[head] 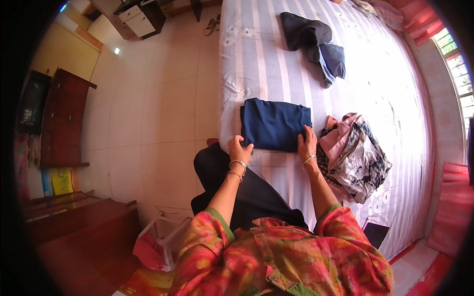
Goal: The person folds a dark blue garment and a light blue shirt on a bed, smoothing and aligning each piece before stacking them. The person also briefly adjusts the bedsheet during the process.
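Observation:
A folded navy-blue garment (276, 125) lies flat as a rough rectangle on the bed, near its left edge. My left hand (240, 148) is at the garment's near left corner, fingers bent and thumb pointing inward. Whether it pinches the fabric I cannot tell. On the near right corner rests my right hand (307, 144), its fingers apart on top of the cloth. To the right of that hand is a heap of crumpled clothes, with a pink cloth (339, 142) and a black-and-white patterned cloth (361, 162).
Farther up the striped bedsheet (266, 66) lie a dark garment (305, 31) and a blue-grey one (333, 61). A dark flat device (376, 234) sits at the near right. Tiled floor (166, 111) runs along the left. A plastic stool (166, 236) stands behind my left arm.

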Tool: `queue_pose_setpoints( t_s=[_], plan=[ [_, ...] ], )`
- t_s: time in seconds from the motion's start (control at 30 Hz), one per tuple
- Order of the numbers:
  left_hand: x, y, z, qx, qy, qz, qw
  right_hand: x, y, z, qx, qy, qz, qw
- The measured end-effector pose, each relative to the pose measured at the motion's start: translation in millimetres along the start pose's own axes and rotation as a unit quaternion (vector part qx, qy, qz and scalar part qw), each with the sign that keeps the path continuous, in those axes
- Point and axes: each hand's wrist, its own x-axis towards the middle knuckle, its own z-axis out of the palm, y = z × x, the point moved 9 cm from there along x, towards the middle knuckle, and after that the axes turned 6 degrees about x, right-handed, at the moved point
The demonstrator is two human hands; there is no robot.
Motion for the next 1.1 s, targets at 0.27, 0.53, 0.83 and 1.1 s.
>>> queue_pose_setpoints(
  t_s=[0.27,0.53,0.83,1.1],
  plan=[
    [17,-37,4,-0.086,0.014,-0.086,0.992,-21,3,35,-0.235,-0.045,-0.012,0.971],
    [24,-58,18,-0.173,-0.080,-0.150,0.970,-6,14,5,0.031,0.034,-0.008,0.999],
    [55,-34,45,-0.251,-0.181,-0.228,0.923,22,49,7,0.056,-0.002,0.234,0.971],
    [38,53,24,-0.456,-0.275,-0.188,0.826,18,9,-10,0.275,-0.041,0.151,0.949]
  ],
)
